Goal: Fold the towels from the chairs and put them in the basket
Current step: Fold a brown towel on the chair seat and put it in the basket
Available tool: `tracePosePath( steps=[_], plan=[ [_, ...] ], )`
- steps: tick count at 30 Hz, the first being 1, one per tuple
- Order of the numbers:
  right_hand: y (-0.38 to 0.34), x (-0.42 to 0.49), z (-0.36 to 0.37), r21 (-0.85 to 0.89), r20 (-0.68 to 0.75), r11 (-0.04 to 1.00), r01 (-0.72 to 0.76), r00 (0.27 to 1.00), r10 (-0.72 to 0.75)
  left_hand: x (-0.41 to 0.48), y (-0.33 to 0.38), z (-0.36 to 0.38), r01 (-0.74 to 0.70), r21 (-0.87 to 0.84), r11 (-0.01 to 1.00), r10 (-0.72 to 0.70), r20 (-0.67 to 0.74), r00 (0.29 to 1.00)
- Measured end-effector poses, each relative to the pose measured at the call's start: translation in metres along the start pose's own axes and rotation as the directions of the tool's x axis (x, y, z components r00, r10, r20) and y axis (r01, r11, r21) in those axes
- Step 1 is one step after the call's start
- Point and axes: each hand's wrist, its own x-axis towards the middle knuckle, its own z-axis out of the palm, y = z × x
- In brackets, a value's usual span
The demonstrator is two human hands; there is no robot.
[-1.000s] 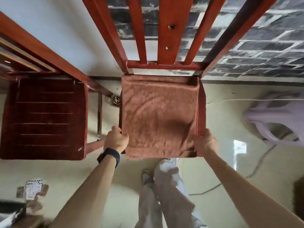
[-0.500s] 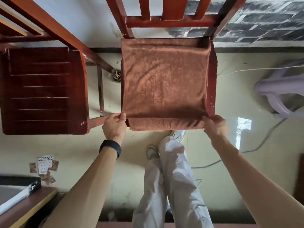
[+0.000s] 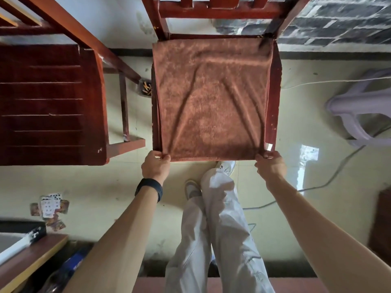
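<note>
A brown towel (image 3: 211, 102) lies spread over the seat of a red wooden chair (image 3: 274, 106), reaching from the seat's back edge, under the slatted backrest, to its front edge, and leaving a strip of wood bare along the right edge. The left hand (image 3: 156, 166) pinches the towel's near left corner at the front left corner of the seat, fingers curled over the cloth; the right hand (image 3: 270, 168) pinches the near right corner at the front right corner in the same way, just beside a small white tag (image 3: 269, 147). Long creases run from both gripped corners up toward the middle of the towel. A dark wristband (image 3: 149, 189) sits on the left wrist. A second red chair (image 3: 48, 102) stands just to the left, its slatted seat bare. Below the hands show pale trousers (image 3: 218, 229) and a shoe (image 3: 191, 188) on the shiny tiled floor (image 3: 296, 115). Playing cards (image 3: 49, 208) lie scattered on the floor at lower left, a pale cable (image 3: 330, 180) curls across it at right, and a lilac plastic chair (image 3: 359, 111) stands near the right edge of the view
</note>
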Motion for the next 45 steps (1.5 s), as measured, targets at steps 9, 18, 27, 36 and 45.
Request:
tracePosePath(
  steps=[9, 18, 27, 36, 45],
  plan=[
    [-0.025, -0.029, -0.011, 0.418, 0.031, 0.902, -0.107, 0.994, 0.103, -0.006, 0.002, -0.024, 0.226, -0.401, 0.888, -0.110, 0.292, 0.950],
    [-0.035, -0.037, -0.025, 0.706, 0.253, 0.647, -0.287, 0.956, 0.149, -0.022, 0.009, -0.047, 0.281, -0.585, 0.761, -0.117, 0.302, 0.946],
    [-0.050, -0.073, -0.065, 0.658, 0.299, 0.691, -0.300, 0.946, 0.126, -0.051, 0.027, -0.088, 0.182, -0.628, 0.757, -0.028, 0.246, 0.969],
    [-0.113, -0.183, -0.175, 0.758, 0.360, 0.580, -0.298, 0.933, 0.008, -0.162, 0.097, -0.189, 0.005, -0.711, 0.703, 0.173, 0.177, 0.969],
    [-0.128, -0.286, -0.221, 0.680, 0.089, 0.725, 0.106, 0.970, -0.225, -0.234, 0.123, -0.256, -0.083, -0.518, 0.851, 0.216, 0.203, 0.955]
  ],
)
